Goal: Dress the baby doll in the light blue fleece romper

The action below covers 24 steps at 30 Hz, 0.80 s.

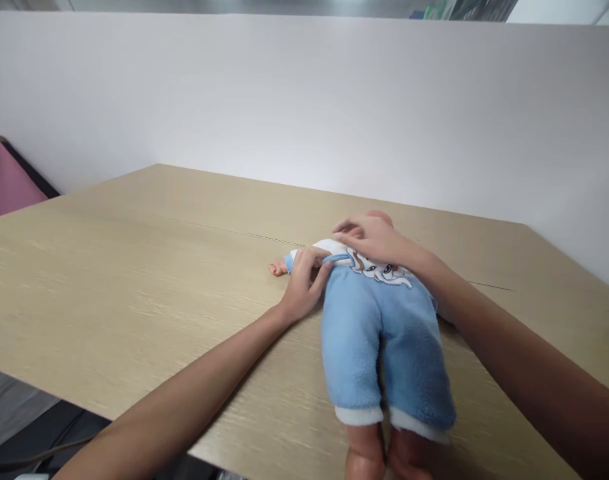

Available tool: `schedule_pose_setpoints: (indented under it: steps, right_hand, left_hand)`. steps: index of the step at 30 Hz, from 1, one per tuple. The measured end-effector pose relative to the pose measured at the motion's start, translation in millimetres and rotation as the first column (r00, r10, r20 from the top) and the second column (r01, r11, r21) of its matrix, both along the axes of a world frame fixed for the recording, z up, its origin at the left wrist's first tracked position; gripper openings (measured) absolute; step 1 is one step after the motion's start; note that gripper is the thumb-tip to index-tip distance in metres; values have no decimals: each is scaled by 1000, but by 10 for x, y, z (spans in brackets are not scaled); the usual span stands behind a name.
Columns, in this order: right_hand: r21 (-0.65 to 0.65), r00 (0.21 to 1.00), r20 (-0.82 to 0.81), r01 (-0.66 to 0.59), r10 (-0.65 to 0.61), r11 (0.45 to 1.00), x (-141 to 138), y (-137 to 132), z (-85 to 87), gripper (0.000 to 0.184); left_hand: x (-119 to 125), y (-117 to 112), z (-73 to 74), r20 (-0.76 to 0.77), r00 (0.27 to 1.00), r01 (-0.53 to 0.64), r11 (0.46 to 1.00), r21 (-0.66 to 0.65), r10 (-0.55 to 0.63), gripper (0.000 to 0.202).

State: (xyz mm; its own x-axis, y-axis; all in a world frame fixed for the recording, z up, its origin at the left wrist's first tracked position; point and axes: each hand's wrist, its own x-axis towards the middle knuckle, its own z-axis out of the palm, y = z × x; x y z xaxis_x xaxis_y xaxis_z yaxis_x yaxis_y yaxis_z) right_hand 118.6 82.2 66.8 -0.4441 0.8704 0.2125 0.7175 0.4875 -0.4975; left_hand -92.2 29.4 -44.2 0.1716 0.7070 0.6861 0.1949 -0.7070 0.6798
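Note:
A baby doll (364, 455) lies on its back on the table, legs toward me, in fluffy blue overalls (357, 340) with white cuffs and an animal face patch (379, 270) on the chest. My left hand (307, 280) is at the doll's side, thumb and fingers closed on the blue strap (338, 258) at the top edge of the overalls. Over the doll's upper chest rests my right hand (371, 239), its fingers bent and apart from the thumb. That hand covers most of the doll's head. One small doll hand (277, 268) sticks out to the left from a blue-cuffed sleeve.
The wooden table (159, 267) has a thin seam running across it. A white partition (284, 100) stands along its far edge. Something pink (9, 177) with a dark edge is at the far left. Dark items and a cable lie below the near left edge.

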Motion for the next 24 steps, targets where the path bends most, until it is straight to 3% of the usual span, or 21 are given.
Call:
schedule_pose_setpoints:
  steps: [3,6,9,11,14,16,18,21,24]
  right_hand:
    - [-111,905,263,-315,334,942,-309,262,-62,34]
    - [-150,775,431,-442,461,884,-509,428,-170,32]
    - [-59,762,511,-430,398,901,-561,415,-183,21]
    - [42,828,453,-389,330,920,-507,324,-132,23]
    - [187,960,229,-205,160,961,-310,184,-53,27]
    - [176,997,51,-74,66,982,-135,154,-46,33]
    - [85,996,-80,-19,26,996,20,173,-82,41]
    - [3,985,-174,-6,7,1000,111,207,-159,47]
    - [10,981,-190,-28,29,1000,20,165,-186,42]
  left_hand:
    - [1,-21,17,-15,999,30,998,56,-29,15]
    - [3,-26,15,-18,998,60,997,55,-59,15]
    - [2,-35,13,-9,998,56,998,31,-56,16]
    - [-3,-50,9,-4,999,40,999,10,-40,18]
    - [-22,-71,-17,-21,1000,17,1000,-16,-17,21]
    - [-39,-76,-50,-48,999,1,1000,30,0,21]
    - [-55,-77,-81,-62,997,-37,992,118,44,22]
    - [-70,-87,-90,-50,993,-89,965,246,105,23]
    - [-66,-109,-66,-29,998,-42,945,326,55,24]
